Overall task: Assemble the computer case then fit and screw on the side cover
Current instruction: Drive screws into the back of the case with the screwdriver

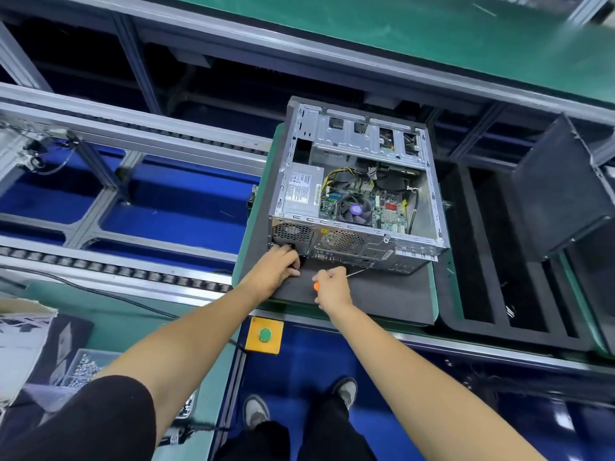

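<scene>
An open computer case [357,181] lies on its side on a dark foam mat [382,294], its motherboard, fan and power supply exposed. My left hand [276,267] is curled against the case's rear panel near the power supply socket, on something dark that I cannot make out. My right hand [331,286] grips a screwdriver with an orange handle [316,286]; its thin shaft points right toward the rear panel's lower edge. A dark side cover [559,191] leans upright at the right.
A yellow box with a green button [265,335] sits on the conveyor's near rail. A clear box of screws [83,367] is at the lower left on the green bench. Black foam trays [499,277] lie right of the mat. Roller rails run to the left.
</scene>
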